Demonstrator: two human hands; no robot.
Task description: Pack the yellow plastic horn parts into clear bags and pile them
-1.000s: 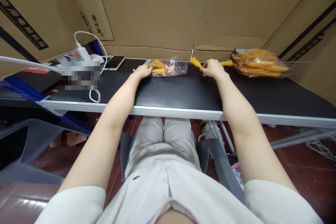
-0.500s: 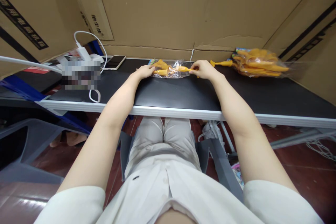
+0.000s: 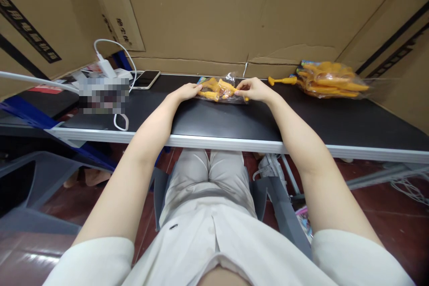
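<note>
A clear plastic bag [image 3: 230,78] with yellow plastic pieces in it lies on the black tabletop in front of me. Its left end, by a small blue-green label, is held by my left hand [image 3: 187,92], whose fingers are closed together there. My right hand [image 3: 254,89] is at the bag's right end, thumb and fingertips pinched on the end of a yellow plastic piece [image 3: 227,87]. Most of that piece lies within the bag. Another bit of yellow shows under my right hand.
To the right lies a loose yellow plastic piece [image 3: 283,80] beside a fuller bag of yellow pieces [image 3: 330,81]. A phone [image 3: 146,79] and a white charger [image 3: 107,69] with cables are at the left. Cardboard [image 3: 208,18] walls in the back of the table.
My right hand has moved left, and the yellow piece in it has slid further into the bag. My left hand and the bag's left end have shifted slightly right.
</note>
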